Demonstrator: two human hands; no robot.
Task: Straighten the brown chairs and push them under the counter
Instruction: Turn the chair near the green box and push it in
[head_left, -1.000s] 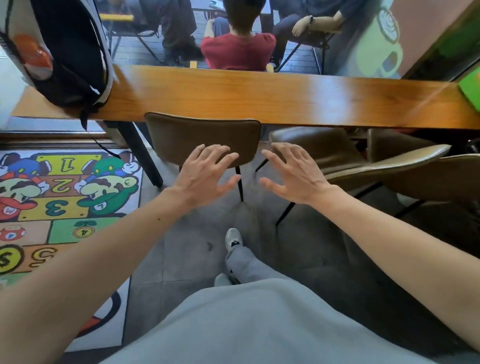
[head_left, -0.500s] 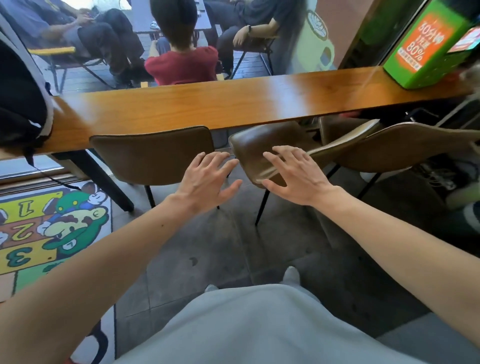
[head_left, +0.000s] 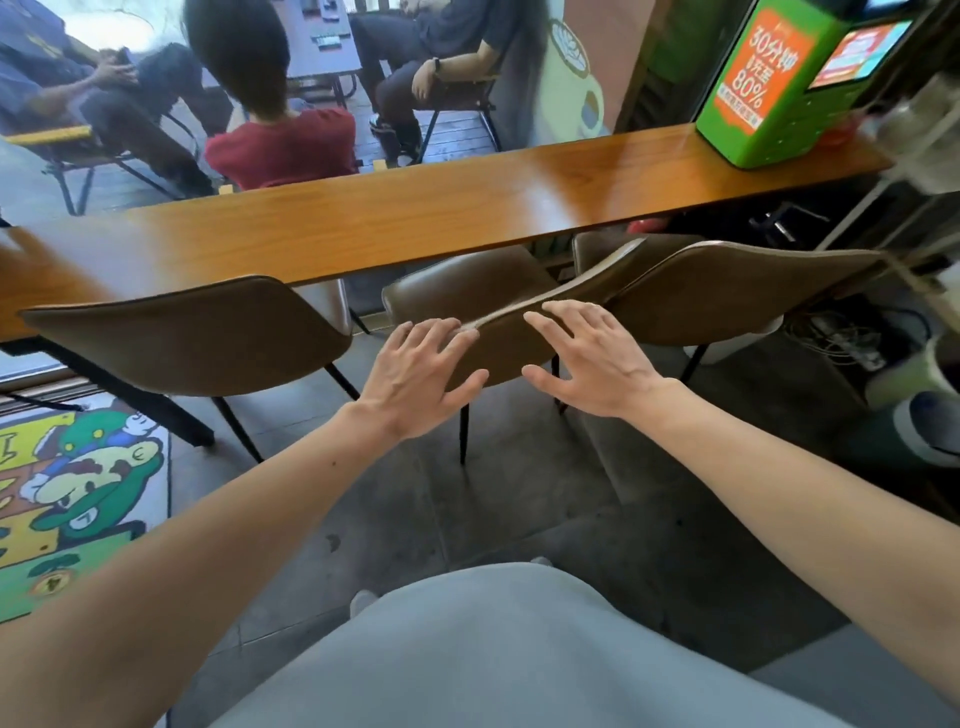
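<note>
Three brown chairs stand along the long wooden counter (head_left: 415, 223). The left chair (head_left: 197, 332) has its back facing me, seat tucked under the counter. The middle chair (head_left: 483, 291) is turned at an angle, its backrest edge running diagonally up to the right. The right chair (head_left: 727, 291) sits askew behind it. My left hand (head_left: 421, 374) and my right hand (head_left: 592, 358) are spread open at the middle chair's backrest edge, fingertips on or just above it. Neither hand grips anything.
A green kiosk (head_left: 769, 83) stands on the counter's right end. A cartoon floor mat (head_left: 78, 488) lies at left. Cables and clutter (head_left: 852, 343) fill the floor at right. People sit beyond the window (head_left: 280, 130). Grey tiled floor (head_left: 519, 493) lies in front of me.
My view has shifted right along the counter, from the left chair to the middle one. Both open hands have moved with it onto the angled middle chair's backrest.
</note>
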